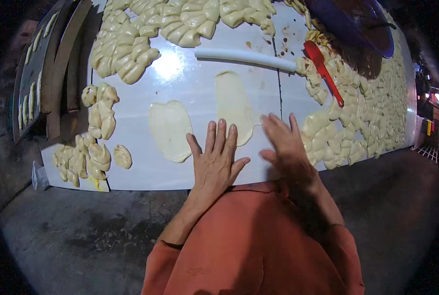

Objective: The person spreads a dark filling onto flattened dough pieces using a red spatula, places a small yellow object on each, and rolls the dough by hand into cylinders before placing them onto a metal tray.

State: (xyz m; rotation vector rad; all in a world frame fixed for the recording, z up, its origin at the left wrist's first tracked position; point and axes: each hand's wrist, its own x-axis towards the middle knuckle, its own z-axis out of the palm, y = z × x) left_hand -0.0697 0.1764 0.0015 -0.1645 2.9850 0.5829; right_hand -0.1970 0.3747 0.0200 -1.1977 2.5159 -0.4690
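Note:
Two flattened sheets of pale dough lie side by side on the white table point(131, 172). The left dough sheet point(170, 129) is a broad oval. The right dough sheet point(233, 96) is longer, and its near end lies by my hands. My left hand point(217, 157) is spread palm down between the two, its fingertips at the edge of the right sheet. Fingers apart and slightly blurred, my right hand point(283, 140) is by that sheet's lower right corner, where a thin strand of dough trails. Neither hand holds anything.
Beyond the sheets lies a white rolling rod point(244, 57). Dough pieces point(190, 22) crowd the far side, more dough lumps point(101, 110) sit left, and many cover the right. A red spatula point(323, 73) rests there near a purple basin point(384, 37). Trays point(32, 73) stand far left.

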